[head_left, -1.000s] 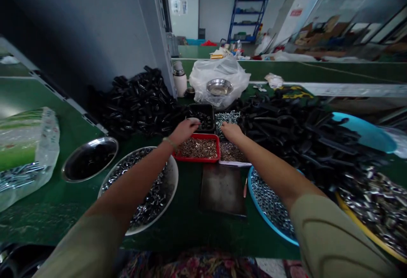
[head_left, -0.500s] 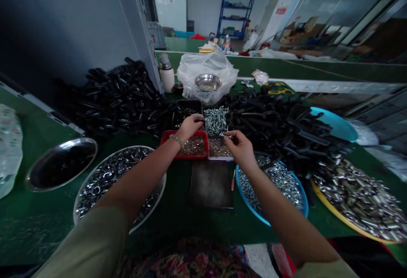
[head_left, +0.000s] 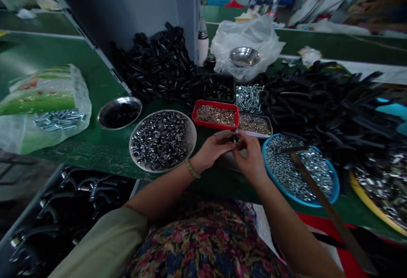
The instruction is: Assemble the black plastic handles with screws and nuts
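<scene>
My left hand (head_left: 212,153) and my right hand (head_left: 252,155) meet in front of the small trays, fingertips pinched together. Between them is a small dark part (head_left: 235,139) with a pale metallic spot; the fingers cover most of it, so its kind does not show. Just beyond my fingers stand a red tray (head_left: 216,125) of small coppery pins or screws and a whitish tray (head_left: 254,134) of small metal pieces. Behind these sit silver screws (head_left: 249,98) and a black tray (head_left: 219,88) holding small dark parts. A dark flat plate lies mostly hidden beneath my hands.
Left is a round tray (head_left: 193,142) of shiny rings, with a steel bowl (head_left: 103,116) beyond. Right are a blue basin (head_left: 333,184) of small metal pieces, a hammer-like tool (head_left: 314,184) across it, and a yellow basin (head_left: 362,197). Black parts (head_left: 318,99) pile behind.
Both hands have drawn back from the trays toward my body and come together. My left hand has left the black tray. The view has swung left and down.
</scene>
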`<state>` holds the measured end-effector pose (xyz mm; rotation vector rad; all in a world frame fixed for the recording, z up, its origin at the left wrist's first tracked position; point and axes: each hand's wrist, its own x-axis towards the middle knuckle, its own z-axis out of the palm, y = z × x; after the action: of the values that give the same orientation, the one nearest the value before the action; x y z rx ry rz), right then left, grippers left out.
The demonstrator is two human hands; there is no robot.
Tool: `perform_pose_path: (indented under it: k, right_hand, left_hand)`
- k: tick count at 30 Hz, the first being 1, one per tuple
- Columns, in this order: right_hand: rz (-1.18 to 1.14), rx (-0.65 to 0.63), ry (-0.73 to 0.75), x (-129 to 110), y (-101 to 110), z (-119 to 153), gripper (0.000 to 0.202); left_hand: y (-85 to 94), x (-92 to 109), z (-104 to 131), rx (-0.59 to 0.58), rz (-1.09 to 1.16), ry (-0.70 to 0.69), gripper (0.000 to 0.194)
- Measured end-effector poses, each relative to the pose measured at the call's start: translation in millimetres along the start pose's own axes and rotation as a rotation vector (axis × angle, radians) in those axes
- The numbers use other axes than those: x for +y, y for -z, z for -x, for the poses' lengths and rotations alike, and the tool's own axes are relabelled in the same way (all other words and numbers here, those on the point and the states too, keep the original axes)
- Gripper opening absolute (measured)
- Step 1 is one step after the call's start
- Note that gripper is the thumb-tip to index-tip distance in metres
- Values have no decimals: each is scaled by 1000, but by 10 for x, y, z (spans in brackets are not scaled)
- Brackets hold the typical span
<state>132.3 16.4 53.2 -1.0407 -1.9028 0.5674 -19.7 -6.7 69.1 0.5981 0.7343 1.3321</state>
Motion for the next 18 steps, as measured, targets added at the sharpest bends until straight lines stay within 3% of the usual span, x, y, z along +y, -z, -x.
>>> perform_pose_path:
  k: [2, 5, 7, 9, 12, 15, 17, 18]
  right_hand:
    - [-278, -24, -200, 1, -12, 93, 43]
    - [-658, -128, -506, -9, -55, 204, 29]
    - [-791, -133, -624, -32, -100, 252, 32]
    - [-775, -58, -662, -72, -138, 286, 35]
    - [-526, 26, -575, -151, -159, 336, 28]
    - [-334, -117, -412, -192, -154, 402, 31]
    - [-366, -186, -451, -162, -153, 442, 24]
    - [-431, -175, -511, -130, -155, 458, 24]
  left_hand:
    - [66, 67, 174, -25, 4, 121, 32]
    - [100, 111, 376, -76, 49, 270, 27]
    - [89, 73, 431, -56, 90, 296, 25]
    - [80, -5, 439, -1, 63, 270, 21]
    - [116, -101, 437, 22, -321, 87, 16]
    - [261, -27, 446, -56, -872, -105, 29]
    - [433, 133, 421, -40, -1184, -153, 32]
    - [538, 231, 389, 25, -1356, -178, 29]
